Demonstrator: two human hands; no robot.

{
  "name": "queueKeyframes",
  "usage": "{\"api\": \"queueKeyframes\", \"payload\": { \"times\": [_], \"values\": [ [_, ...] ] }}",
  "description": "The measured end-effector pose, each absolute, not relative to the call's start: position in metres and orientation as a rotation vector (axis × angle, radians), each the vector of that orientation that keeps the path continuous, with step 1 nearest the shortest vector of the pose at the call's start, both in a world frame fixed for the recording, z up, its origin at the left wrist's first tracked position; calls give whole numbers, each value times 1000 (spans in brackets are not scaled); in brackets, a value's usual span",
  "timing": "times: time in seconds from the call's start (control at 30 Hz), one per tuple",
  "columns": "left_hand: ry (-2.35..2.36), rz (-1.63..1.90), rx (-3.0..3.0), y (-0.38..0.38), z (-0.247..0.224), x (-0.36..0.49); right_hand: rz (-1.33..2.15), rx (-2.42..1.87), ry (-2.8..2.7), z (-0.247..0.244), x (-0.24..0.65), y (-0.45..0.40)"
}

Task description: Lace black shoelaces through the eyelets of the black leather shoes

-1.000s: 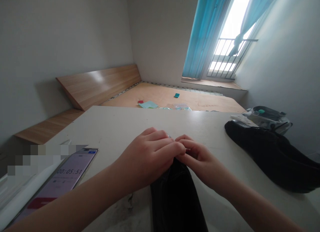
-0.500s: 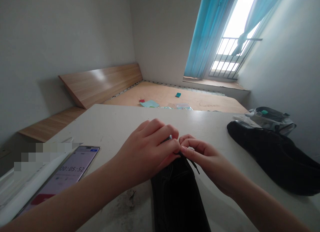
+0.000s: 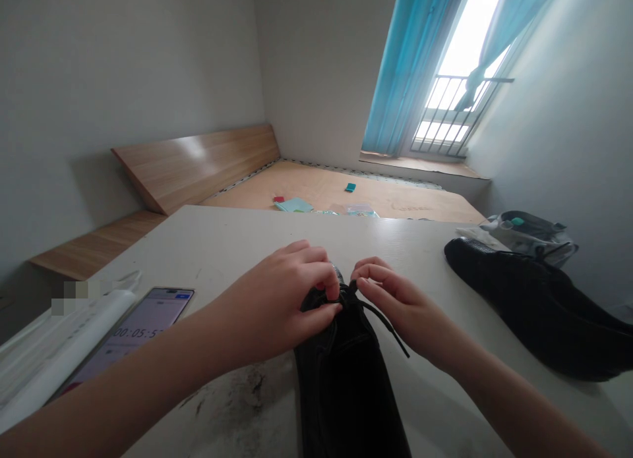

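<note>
A black lace-up shoe (image 3: 349,385) lies on the white table with its toe pointing away and its opening towards me. Over its lacing, my left hand (image 3: 304,283) pinches the black shoelace (image 3: 386,321) between thumb and bent fingers. My right hand (image 3: 388,290) grips the lace just right of the knot area, its thumb and forefinger closed together. One free lace end hangs past the right fingers along the side of the shoe. The left fingers partly cover the front of the shoe, so the exact shape of the knot is hidden.
A second black shoe (image 3: 534,306) lies on the right of the white table (image 3: 237,237), before a clear bag (image 3: 539,237). On the left are a phone (image 3: 143,326) showing a timer and a white plastic package (image 3: 74,346). Beyond stands a bed (image 3: 306,178) with small packets.
My hands have drawn slightly apart, my left moving left, uncovering the lacing. More of the free lace end now shows on the right. The view has shifted a little.
</note>
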State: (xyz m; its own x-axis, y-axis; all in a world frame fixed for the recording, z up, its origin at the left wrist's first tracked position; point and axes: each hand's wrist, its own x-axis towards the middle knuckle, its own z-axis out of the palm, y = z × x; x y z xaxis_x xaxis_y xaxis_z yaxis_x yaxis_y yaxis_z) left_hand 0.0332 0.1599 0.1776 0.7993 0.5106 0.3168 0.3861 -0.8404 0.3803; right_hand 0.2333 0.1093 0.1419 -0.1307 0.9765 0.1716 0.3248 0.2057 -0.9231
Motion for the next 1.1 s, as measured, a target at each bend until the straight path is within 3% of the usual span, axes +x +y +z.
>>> {"api": "queueKeyframes", "payload": {
  "times": [0.23, 0.47, 0.7, 1.1],
  "values": [
    [714, 606, 2547, 157, 176, 36, 1055, -1206, -1639, 142, 239, 109],
    [682, 360, 2202, 152, 177, 35, 1581, -994, -1127, 148, 233, 101],
    [767, 256, 2208, 150, 179, 38, 1330, -1175, -1196, 138, 240, 106],
    [806, 367, 2573, 154, 172, 43, 1493, -1128, -1136, 143, 249, 113]
  ]
}}
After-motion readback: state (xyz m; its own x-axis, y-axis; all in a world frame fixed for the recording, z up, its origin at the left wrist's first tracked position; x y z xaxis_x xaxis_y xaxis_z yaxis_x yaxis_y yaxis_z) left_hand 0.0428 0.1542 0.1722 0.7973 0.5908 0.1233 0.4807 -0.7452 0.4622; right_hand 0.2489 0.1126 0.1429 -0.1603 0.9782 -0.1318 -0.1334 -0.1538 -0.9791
